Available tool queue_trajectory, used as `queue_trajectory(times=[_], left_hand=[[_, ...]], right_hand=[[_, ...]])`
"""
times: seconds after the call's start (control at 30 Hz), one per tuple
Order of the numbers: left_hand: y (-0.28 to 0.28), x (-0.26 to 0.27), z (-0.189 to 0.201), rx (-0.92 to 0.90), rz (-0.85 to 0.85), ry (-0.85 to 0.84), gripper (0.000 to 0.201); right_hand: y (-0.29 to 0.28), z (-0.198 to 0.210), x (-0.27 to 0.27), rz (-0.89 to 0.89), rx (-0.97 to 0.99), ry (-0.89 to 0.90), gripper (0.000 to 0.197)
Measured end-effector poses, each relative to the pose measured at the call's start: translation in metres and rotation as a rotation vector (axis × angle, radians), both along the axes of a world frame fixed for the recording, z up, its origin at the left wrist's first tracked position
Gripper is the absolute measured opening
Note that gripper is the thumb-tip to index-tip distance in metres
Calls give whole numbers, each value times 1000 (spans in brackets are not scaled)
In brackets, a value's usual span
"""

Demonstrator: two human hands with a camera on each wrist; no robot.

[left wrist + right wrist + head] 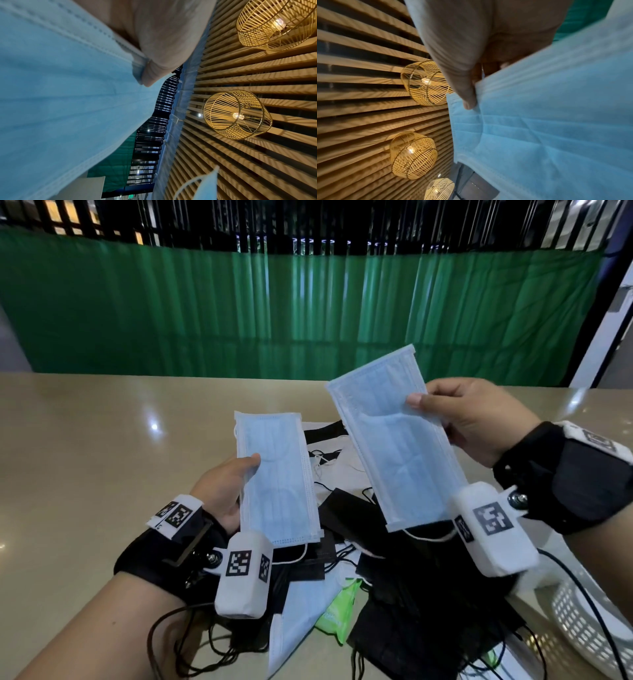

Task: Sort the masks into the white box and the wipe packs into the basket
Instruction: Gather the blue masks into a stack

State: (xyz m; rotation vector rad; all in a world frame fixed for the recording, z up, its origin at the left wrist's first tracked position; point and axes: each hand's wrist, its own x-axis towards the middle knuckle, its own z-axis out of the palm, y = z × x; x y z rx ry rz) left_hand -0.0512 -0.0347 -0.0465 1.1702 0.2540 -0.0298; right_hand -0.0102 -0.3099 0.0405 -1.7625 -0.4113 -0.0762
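Observation:
My left hand (226, 491) pinches a light blue mask (277, 477) by its left edge and holds it upright above the table. That mask fills the left wrist view (60, 101) under my thumb (154, 67). My right hand (469, 419) pinches a second blue mask (397, 440), tilted and raised higher. It shows again in the right wrist view as the blue mask (556, 128) beside my thumb (464, 88). Below the hands lies a pile of black masks (418, 611), white and blue ones, and a green wipe pack (337, 611). The white basket (582, 621) stands at the lower right.
The beige table (102, 440) stretches wide to the left and back. A green curtain (308, 313) hangs behind it. Black cables (191, 645) trail from my wrists over the near table. The white box is not in view.

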Motion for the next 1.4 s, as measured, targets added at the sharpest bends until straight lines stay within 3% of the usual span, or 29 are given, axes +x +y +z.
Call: queue_trajectory(times=[0.17, 0.4, 0.57, 0.63, 0.7, 0.77, 0.8, 0.87, 0.93, 1.0, 1.13, 1.27, 1.4], left_hand=[[-7, 0, 1, -18, 32, 0, 22], [-24, 3, -8, -8, -14, 38, 28], [-36, 3, -19, -27, -25, 91, 30], [-37, 3, -23, -29, -11, 95, 32], [-37, 5, -26, -29, -17, 93, 36], [-39, 5, -25, -36, -48, 93, 38], [-40, 5, -24, -41, -62, 93, 38], [-41, 5, -20, -34, -79, 94, 39], [-41, 6, -20, -8, -85, 89, 41], [-41, 8, -20, 19, -88, 80, 43], [-44, 8, -20, 71, -176, 2, 41], [-47, 8, -18, 194, -308, -164, 37], [-46, 14, -14, 229, -270, -292, 46]], right_hand=[[0, -25, 15, 15, -83, 225, 18], [11, -29, 12, 194, 146, 285, 10], [18, -33, 11, 409, 207, 269, 54], [21, -33, 13, 448, 226, 272, 57], [25, -38, 17, 414, 173, 282, 41], [32, -49, 18, 321, 97, 322, 11], [35, -56, 18, 278, 57, 355, 7], [41, -73, 19, 242, -26, 392, 12], [45, -83, 17, 216, -88, 384, 2], [47, -89, 21, 185, -78, 379, 15], [50, -89, 25, 152, -80, 340, 10], [52, -83, 24, 116, -28, 264, 10], [46, -73, 21, 74, -33, 81, 18]])
